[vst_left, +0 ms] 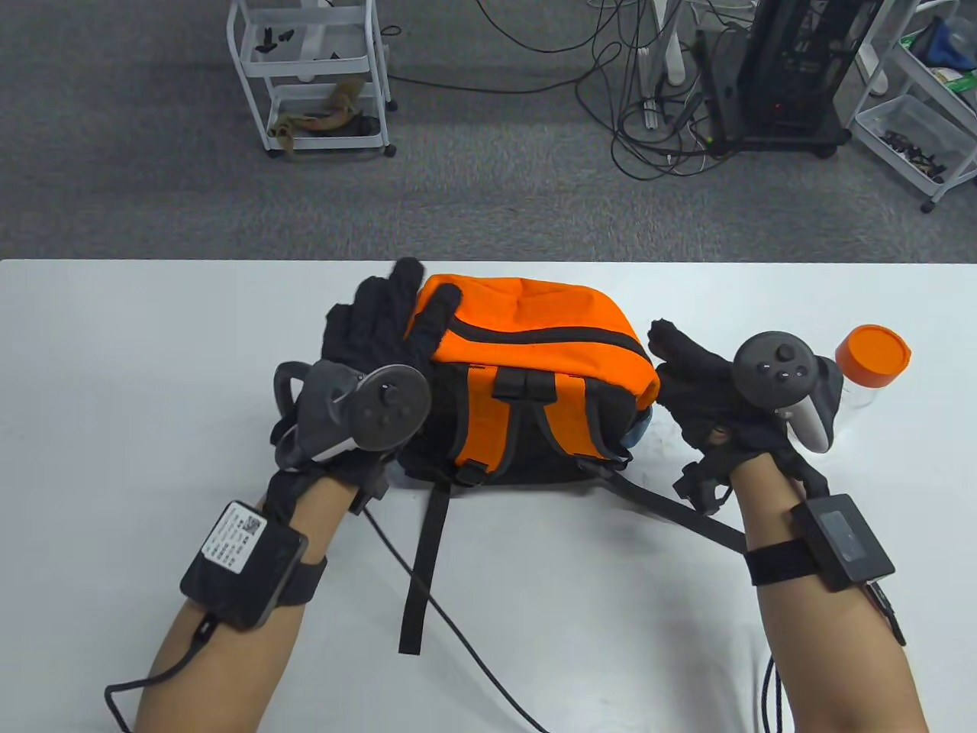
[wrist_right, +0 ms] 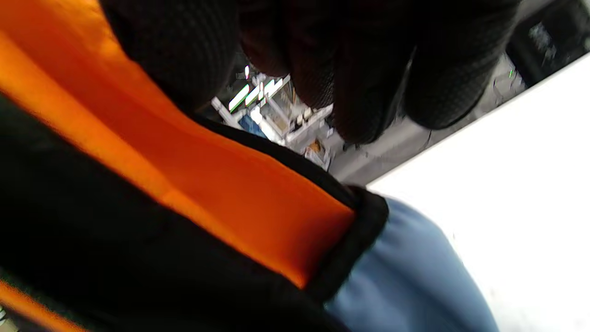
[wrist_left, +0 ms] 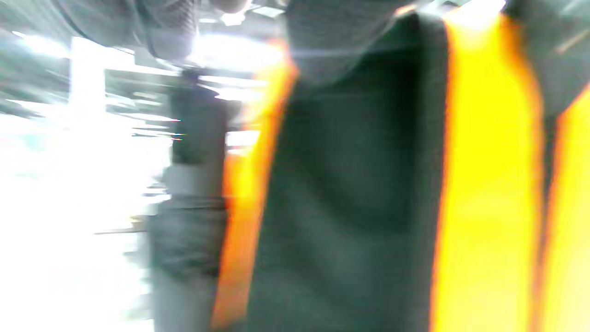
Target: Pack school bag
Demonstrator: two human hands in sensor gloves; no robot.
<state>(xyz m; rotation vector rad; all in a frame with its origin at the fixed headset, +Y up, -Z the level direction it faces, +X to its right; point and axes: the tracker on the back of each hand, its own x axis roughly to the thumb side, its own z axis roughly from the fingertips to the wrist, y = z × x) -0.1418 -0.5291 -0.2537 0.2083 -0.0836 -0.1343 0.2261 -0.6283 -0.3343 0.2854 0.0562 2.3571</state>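
Observation:
An orange and black school bag lies on the white table with its black straps toward me. My left hand rests spread on the bag's left top, fingers open. My right hand is just right of the bag, fingers extended toward its side, holding nothing that I can see. A light blue thing pokes out at the bag's lower right; it also shows in the right wrist view. The left wrist view is blurred, showing orange and black bag fabric.
A clear jar with an orange lid stands on the table right of my right hand. A loose bag strap and a black cable trail toward the front edge. White carts and cables stand on the floor beyond.

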